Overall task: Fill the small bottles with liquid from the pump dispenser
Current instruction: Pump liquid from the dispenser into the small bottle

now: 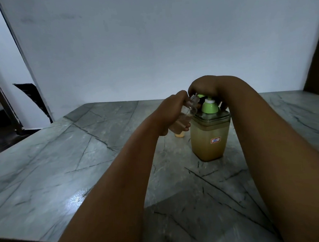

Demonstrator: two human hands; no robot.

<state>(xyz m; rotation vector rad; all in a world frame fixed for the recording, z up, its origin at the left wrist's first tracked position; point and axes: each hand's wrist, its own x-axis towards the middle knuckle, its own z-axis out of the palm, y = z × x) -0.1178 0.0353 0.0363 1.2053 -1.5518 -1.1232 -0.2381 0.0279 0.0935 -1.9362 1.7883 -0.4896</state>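
the left hand [175, 111] grips a small clear bottle [189, 111], tilted, its neck at the nozzle, at 9 o'clock of the pump dispenser [209, 136]. the right hand [207, 87] curls over the green pump head at 12 o'clock. the dispenser is square, clear, full of yellowish liquid, on the marble table [64, 174].

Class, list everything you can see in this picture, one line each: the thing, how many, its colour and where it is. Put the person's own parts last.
pump dispenser: one, clear square body with yellowish liquid, green pump top, white label marked 35; stands on the table right of centre.
small bottle: one, clear, part-filled; held tilted with its mouth at the pump spout.
second small bottle: one, yellowish contents; on the table behind the left hand, mostly hidden.
table: one, grey veined stone; fills the foreground.
wall: one, pale; behind the table.
left hand: one; grips the small bottle.
right hand: one; rests on the pump top.
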